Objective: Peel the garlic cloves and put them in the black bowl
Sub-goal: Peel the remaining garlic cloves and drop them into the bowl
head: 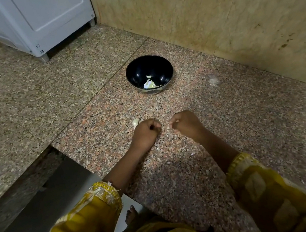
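On a speckled granite counter (229, 124), two hands sit close together, knuckles up. The right hand (184, 124) pinches a small pale piece (168, 127) at its fingertips (clove or skin, too small to tell). The left hand (146, 131) is curled tight, and whether it holds anything cannot be told. Peeling looks to be the step in hand. Next, probably, the skin must come free and the clove be carried forward. The black bowl (135, 72) stands well ahead of both hands, a few garlic pieces (150, 84) already inside. Another garlic clove (135, 122) lies on the counter, touching the left hand's outer edge.
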